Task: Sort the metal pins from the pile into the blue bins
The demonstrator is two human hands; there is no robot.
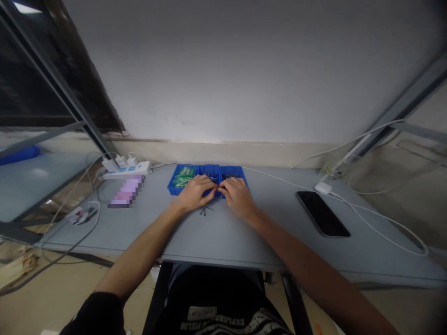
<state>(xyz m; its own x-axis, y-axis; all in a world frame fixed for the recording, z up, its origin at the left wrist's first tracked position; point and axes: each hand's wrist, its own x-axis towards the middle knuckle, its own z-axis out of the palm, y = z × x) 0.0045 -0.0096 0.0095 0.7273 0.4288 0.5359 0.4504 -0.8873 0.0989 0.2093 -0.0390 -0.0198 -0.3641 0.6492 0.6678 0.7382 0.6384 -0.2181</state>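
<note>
Three small blue bins stand side by side at the back of the grey table (223, 237). The left blue bin (181, 178) holds green parts, and the middle bin (210, 173) and right bin (233, 172) hold small dark metal parts. My left hand (196, 191) rests at the front edge of the left and middle bins, fingers curled. My right hand (237, 195) lies in front of the right bin, fingers curled and meeting the left hand's fingertips. What the fingertips pinch is too small to see. A few thin dark pins (206, 211) lie on the table just below my hands.
A dark phone (322, 213) lies face up to the right, with a white charger (323, 188) and cable (384, 232) beyond it. To the left lie a white power strip (126, 170) with plugs and a blurred pink item (126, 191). A grey wall rises behind the table.
</note>
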